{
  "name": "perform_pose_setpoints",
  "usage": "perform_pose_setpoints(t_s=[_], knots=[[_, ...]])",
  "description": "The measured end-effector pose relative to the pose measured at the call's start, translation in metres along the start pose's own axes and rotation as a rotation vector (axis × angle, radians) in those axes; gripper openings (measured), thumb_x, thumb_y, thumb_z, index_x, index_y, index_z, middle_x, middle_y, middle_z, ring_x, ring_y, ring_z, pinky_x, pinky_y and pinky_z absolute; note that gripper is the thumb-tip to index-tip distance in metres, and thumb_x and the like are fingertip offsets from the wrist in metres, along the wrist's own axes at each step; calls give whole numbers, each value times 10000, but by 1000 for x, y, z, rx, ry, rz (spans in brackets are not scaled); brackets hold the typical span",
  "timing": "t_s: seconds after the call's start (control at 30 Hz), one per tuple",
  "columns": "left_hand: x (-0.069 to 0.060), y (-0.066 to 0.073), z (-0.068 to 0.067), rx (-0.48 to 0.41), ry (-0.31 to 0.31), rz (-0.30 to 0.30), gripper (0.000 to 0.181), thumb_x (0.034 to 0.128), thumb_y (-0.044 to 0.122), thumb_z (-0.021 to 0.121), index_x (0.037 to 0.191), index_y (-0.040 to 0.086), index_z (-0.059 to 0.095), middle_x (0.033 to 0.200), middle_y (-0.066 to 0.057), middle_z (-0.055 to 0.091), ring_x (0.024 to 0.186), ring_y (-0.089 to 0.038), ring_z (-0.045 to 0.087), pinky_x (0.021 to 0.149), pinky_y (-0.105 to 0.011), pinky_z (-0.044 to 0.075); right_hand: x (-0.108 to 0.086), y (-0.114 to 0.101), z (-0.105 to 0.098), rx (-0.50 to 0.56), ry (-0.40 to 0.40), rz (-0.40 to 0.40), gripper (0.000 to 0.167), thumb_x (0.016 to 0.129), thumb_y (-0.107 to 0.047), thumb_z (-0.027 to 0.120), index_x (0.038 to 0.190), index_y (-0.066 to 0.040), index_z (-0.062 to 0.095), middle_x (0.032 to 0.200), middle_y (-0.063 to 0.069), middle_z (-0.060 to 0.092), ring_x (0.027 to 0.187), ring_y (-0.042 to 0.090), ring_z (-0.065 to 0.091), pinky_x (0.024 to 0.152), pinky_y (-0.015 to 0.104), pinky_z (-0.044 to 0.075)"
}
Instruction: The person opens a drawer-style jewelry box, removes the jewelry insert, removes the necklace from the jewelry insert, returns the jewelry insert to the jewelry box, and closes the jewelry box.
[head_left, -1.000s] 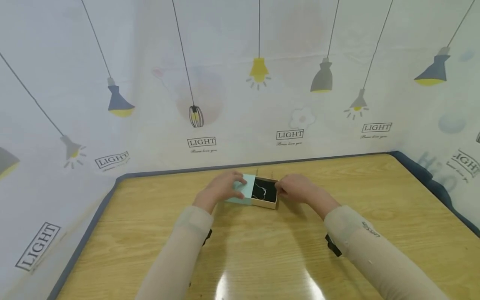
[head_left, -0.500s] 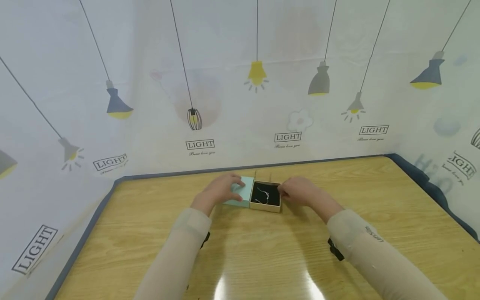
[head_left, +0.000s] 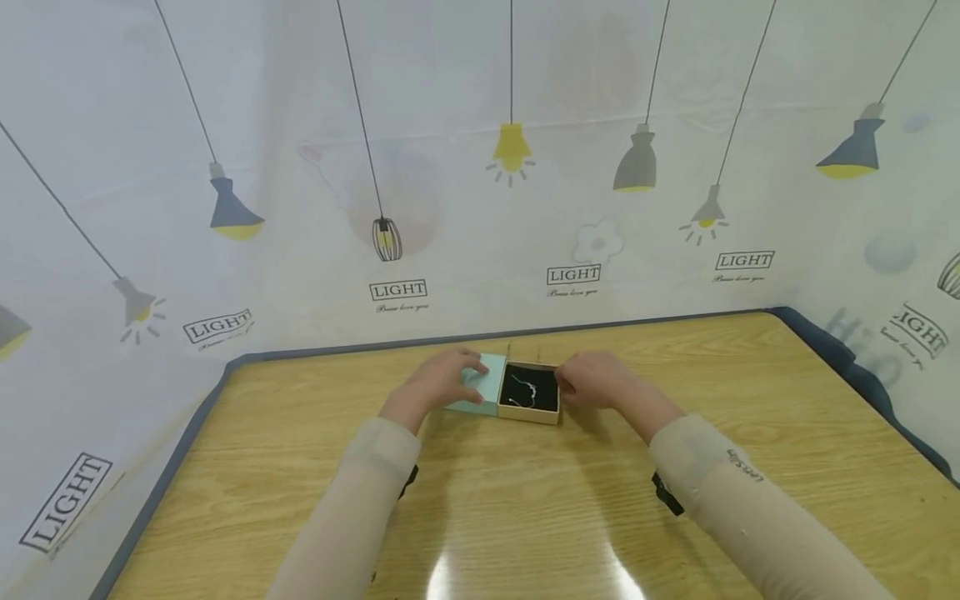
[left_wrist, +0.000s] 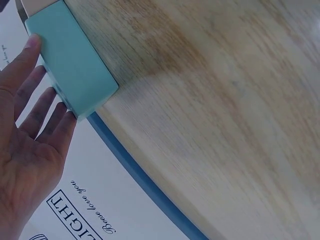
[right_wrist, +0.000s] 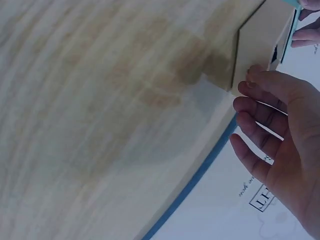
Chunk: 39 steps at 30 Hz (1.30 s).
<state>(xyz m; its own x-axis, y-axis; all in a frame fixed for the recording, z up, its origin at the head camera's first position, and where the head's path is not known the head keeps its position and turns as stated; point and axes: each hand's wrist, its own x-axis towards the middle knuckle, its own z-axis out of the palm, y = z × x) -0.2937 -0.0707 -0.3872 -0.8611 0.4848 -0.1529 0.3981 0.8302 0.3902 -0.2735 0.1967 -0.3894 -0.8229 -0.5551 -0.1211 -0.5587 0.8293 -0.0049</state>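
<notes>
Mid-frame, my left fingers [left_wrist: 40, 112] grip the cover [left_wrist: 75, 60], right fingers [right_wrist: 251, 106] pinching the drawer [head_left: 528, 414], now slid farther out, baring the chain [head_left: 534, 390].

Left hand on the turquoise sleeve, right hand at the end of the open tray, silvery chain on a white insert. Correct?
No, the insert is black, per the head view. The rest stands: left hand on the turquoise sleeve, right hand at the end of the open tray, silvery chain on the insert.
</notes>
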Motion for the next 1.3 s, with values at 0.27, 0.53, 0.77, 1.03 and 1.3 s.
perform_pose_setpoints(t_s=[0.27, 0.53, 0.77, 1.03, 1.3], knots=[[0, -1, -1, -4, 1, -3, 502, 835, 268, 799, 1305, 184, 648, 1561, -57, 439, 1473, -281, 367, 1247, -468, 277, 9, -3, -19, -46, 28, -21, 124, 901, -186, 704, 801, -139, 645, 760, -15, 656, 691, 143, 600, 618, 304, 538], [-2, -4, -2, 0, 1, -5, 503, 833, 269, 802, 1305, 186, 649, 1554, -57, 449, 1465, -285, 378, 1243, -470, 284, 20, -21, -30, -38, 26, -11, 116, 934, -253, 695, 894, -151, 659, 855, -25, 658, 743, 125, 586, 694, 305, 548], [0, -6, 1, 3, 3, 19, 505, 833, 285, 803, 1305, 185, 653, 1542, -58, 467, 1455, -281, 395, 1240, -449, 299, 26, -30, -25, -8, 47, -27, 157, 927, -269, 710, 1008, -135, 693, 960, 13, 627, 818, 168, 619, 742, 336, 568], [-1, -2, -1, 9, 4, 9, 506, 839, 290, 798, 1311, 185, 649, 1553, -49, 454, 1464, -273, 383, 1243, -444, 294, 31, -37, -20, 50, 15, -33, 339, 922, -288, 721, 1187, -82, 679, 1111, 75, 636, 956, 225, 650, 847, 382, 582], [-2, 0, -3, 15, 3, 12, 501, 848, 282, 792, 1315, 174, 647, 1556, -49, 449, 1465, -274, 380, 1244, -445, 291, 36, -41, -13, 17, -21, 0, 499, 882, -413, 745, 1232, -69, 653, 1135, 85, 631, 988, 239, 649, 868, 391, 583]])
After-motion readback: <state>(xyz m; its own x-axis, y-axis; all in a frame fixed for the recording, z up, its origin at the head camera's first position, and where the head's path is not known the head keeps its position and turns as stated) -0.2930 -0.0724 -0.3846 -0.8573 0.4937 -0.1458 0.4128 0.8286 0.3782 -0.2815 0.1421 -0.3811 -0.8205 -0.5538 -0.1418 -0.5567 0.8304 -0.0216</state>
